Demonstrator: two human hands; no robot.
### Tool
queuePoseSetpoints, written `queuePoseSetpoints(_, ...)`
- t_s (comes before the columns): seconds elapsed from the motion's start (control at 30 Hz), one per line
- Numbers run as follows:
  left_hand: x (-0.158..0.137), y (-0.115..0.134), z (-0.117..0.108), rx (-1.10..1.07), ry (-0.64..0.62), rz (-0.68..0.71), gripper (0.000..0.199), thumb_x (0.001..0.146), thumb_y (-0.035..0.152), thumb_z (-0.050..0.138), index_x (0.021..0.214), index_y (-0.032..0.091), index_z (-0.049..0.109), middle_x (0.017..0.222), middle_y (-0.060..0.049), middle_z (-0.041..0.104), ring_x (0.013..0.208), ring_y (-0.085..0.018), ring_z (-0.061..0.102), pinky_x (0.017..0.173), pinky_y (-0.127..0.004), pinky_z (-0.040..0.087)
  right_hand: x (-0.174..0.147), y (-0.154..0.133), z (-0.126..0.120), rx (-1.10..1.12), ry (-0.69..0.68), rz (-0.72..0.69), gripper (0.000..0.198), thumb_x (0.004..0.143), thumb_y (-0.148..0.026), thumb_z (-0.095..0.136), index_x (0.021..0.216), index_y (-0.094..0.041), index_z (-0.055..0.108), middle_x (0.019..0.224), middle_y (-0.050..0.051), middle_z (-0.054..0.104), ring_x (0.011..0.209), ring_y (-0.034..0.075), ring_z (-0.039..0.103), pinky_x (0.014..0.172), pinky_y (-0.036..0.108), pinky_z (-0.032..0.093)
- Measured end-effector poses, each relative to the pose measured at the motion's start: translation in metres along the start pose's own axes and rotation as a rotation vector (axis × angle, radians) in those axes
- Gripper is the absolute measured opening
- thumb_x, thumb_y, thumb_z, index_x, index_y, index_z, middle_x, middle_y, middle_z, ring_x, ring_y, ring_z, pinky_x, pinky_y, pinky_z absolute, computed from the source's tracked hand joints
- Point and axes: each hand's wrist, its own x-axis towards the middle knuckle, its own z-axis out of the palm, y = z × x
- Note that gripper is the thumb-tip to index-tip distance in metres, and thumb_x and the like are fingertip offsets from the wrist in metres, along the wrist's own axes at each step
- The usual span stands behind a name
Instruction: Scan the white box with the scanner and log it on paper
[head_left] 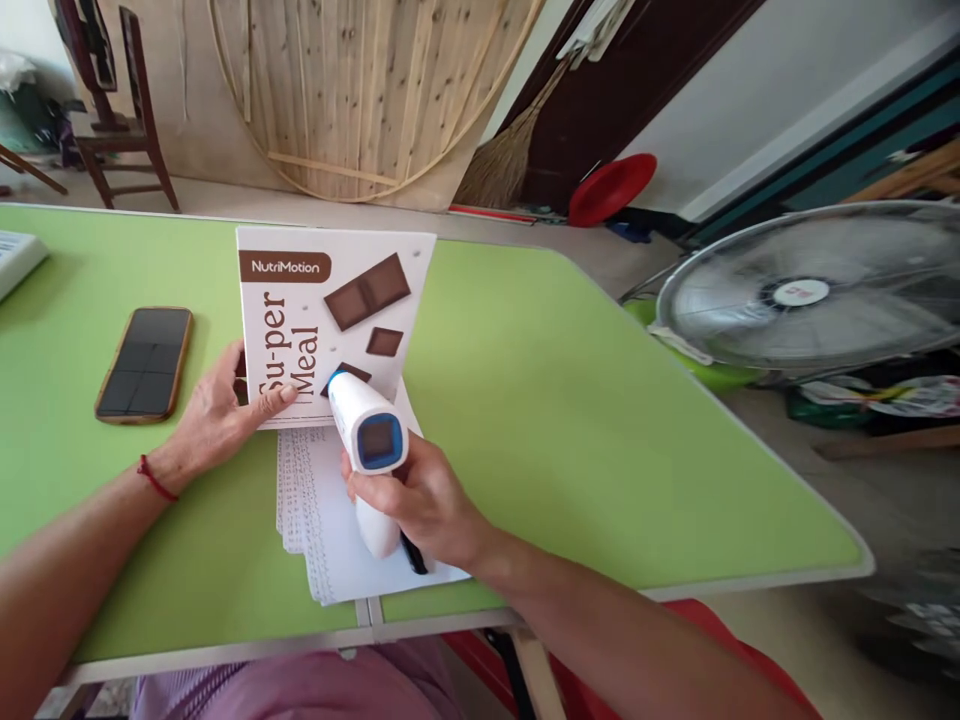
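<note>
My left hand [225,410] grips the lower left edge of a white box [360,270] with brown "NutriMotion" lettering and chocolate pictures, its thumb on the front. The box is held up, its printed face toward me. In my right hand [420,495] is a white infrared thermometer [362,415] with a blue-rimmed screen, which looks dark. The thermometer's nose points at the lower part of the box; whether they touch, I cannot tell. Beneath both hands lie several sheets of paper [337,560] with writing along the left side. A black pen-like object [413,553] rests on them, partly hidden.
A phone [145,365] in a brown case lies on the green folding table [600,450], left of my left hand. A white device [19,262] sits at the far left edge. A large fan [795,290] stands beyond the right edge; a wooden chair [127,130] is behind.
</note>
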Motion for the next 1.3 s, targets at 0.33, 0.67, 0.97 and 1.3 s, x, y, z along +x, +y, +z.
queuePoseSetpoints(0.33, 0.002, 0.001, 0.002, -0.038, -0.026, -0.004, 0.068, 0.080, 0.073, 0.066, 0.120, 0.018, 0.060, 0.113, -0.012, 0.072, 0.101, -0.029, 0.070, 0.086, -0.043, 0.060, 0.002, 0.007, 0.008, 0.084, 0.106, 0.005, 0.027, 0.067, -0.040, 0.072, 0.073, -0.019, 0.054, 0.064, -0.002, 0.055, 0.055, 0.011, 0.051, 0.054, 0.028, 0.043)
queuePoseSetpoints(0.67, 0.002, 0.002, 0.001, 0.001, -0.037, -0.041, 0.072, 0.077, 0.076, 0.065, 0.118, 0.017, 0.059, 0.114, -0.013, 0.071, 0.100, -0.031, 0.069, 0.084, -0.046, 0.058, 0.002, 0.016, 0.007, 0.062, 0.113, 0.003, 0.028, 0.071, -0.041, 0.071, 0.072, -0.020, 0.052, 0.069, -0.001, 0.054, 0.061, 0.012, 0.051, 0.058, 0.029, 0.044)
queuePoseSetpoints(0.97, 0.002, 0.002, 0.000, 0.042, -0.038, -0.053, 0.075, 0.076, 0.078, 0.063, 0.120, 0.017, 0.058, 0.117, -0.013, 0.071, 0.102, -0.032, 0.067, 0.085, -0.047, 0.057, 0.002, 0.014, 0.007, 0.052, 0.060, -0.078, 0.028, 0.076, -0.040, 0.066, 0.068, -0.021, 0.047, 0.066, -0.001, 0.051, 0.060, 0.012, 0.051, 0.058, 0.030, 0.045)
queuePoseSetpoints(1.3, 0.002, 0.001, 0.000, 0.011, -0.031, -0.002, 0.071, 0.079, 0.075, 0.065, 0.122, 0.018, 0.058, 0.115, -0.012, 0.071, 0.100, -0.030, 0.067, 0.085, -0.044, 0.057, 0.001, 0.016, 0.003, 0.024, 0.061, -0.076, 0.025, 0.077, -0.042, 0.066, 0.073, -0.021, 0.052, 0.067, -0.001, 0.054, 0.061, 0.013, 0.051, 0.059, 0.030, 0.047)
